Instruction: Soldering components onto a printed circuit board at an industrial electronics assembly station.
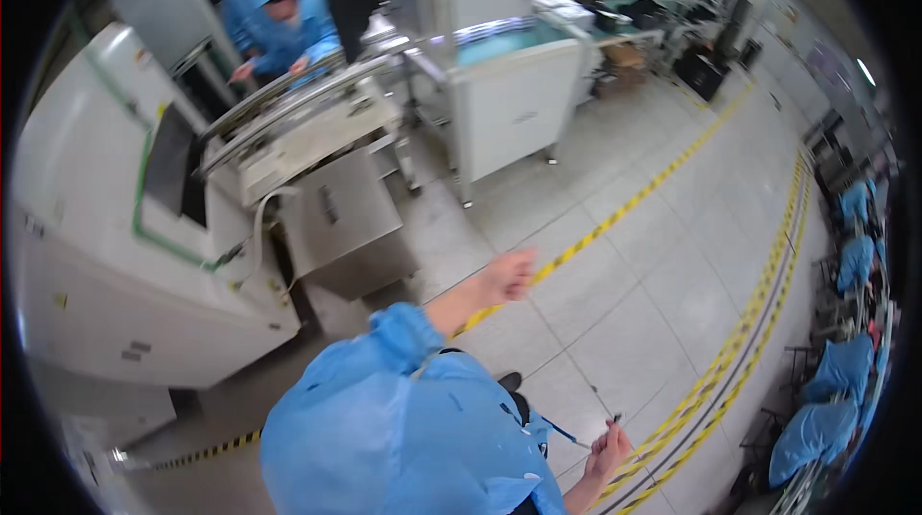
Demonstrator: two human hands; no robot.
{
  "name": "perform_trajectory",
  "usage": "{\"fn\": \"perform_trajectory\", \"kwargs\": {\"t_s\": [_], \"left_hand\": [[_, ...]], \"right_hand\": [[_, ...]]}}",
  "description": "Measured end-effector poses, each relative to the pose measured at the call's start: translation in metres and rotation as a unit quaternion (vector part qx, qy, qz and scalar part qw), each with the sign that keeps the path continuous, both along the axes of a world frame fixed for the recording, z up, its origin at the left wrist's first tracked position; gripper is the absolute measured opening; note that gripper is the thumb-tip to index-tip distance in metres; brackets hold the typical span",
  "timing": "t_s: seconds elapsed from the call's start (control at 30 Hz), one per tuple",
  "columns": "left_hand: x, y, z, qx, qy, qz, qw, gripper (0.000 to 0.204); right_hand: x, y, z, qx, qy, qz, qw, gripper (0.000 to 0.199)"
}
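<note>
My left hand [509,275] is held out over the floor at the middle of the view. Its fingers are curled into a loose fist, slightly blurred, with nothing visible in it. Lower and to the right, my right hand [607,453] pinches a small dark-tipped piece [618,418], too small to name for certain. A thin blue cord [560,431] runs from near my body toward this hand; whether it joins the dark piece is hidden by the fingers. Blue work-smock sleeves [403,335] cover my arms.
A large white machine [106,256] and a metal box [346,217] stand to the left. Two people in blue [279,21] work at a rail conveyor [298,97]. Ahead is a white cabinet [519,112]. Yellow-black floor tape [615,217] borders the aisle; several seated people [836,371] line the right.
</note>
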State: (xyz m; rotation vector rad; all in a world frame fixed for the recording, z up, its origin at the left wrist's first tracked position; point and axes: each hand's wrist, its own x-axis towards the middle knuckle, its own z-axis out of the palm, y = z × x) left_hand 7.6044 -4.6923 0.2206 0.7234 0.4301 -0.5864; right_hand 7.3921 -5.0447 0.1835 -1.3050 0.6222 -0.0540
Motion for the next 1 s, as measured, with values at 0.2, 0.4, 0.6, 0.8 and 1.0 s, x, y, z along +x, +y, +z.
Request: {"fn": "perform_trajectory", "kwargs": {"t_s": [0.2,0.4,0.6,0.8,1.0], "left_hand": [[0.123,0.047,-0.060,0.096,0.024,0.172,0.980,0.048],[0.396,-0.045,-0.096,0.112,0.037,0.116,0.986,0.051],[0.791,-0.266,-0.012,0.133,-0.082,-0.017,0.988,0.050],[1.064,-0.374,-0.020,0.153,-0.085,-0.043,0.984,0.049],[1.144,-0.359,-0.114,0.150,0.079,0.144,0.975,0.043]], "right_hand": [[0.271,-0.094,0.023,-0.041,0.046,0.138,0.989,0.022],[0.477,-0.192,0.010,-0.007,0.067,0.030,0.997,0.023],[0.635,-0.298,0.011,0.022,0.026,-0.122,0.992,0.023],[0.860,-0.395,-0.013,0.029,0.017,-0.147,0.989,0.021],[1.142,-0.494,-0.009,0.028,0.041,-0.064,0.997,0.023]]}}
